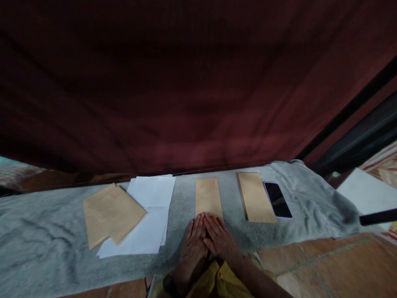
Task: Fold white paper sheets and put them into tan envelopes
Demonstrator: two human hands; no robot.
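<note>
Tan envelope (207, 196), reddish print (214, 183); white sheets (156, 192); grey cloth (186, 198); dim curtain (198, 107) probably maroon.

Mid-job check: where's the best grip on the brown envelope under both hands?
Probably the far short edge, coming from the far side. The brown envelope lies flat on the grey cloth; the left hand and right hand rest over its near end, while the far end is uncovered, so that edge could be pinched.

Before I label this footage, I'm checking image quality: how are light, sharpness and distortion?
Head view: dim light, the red cloth very dark toward the top, the white sheets brightest; head view: red print on the middle envelope too soft to read; head view: edges look stretched, as through a wide lens.
</note>
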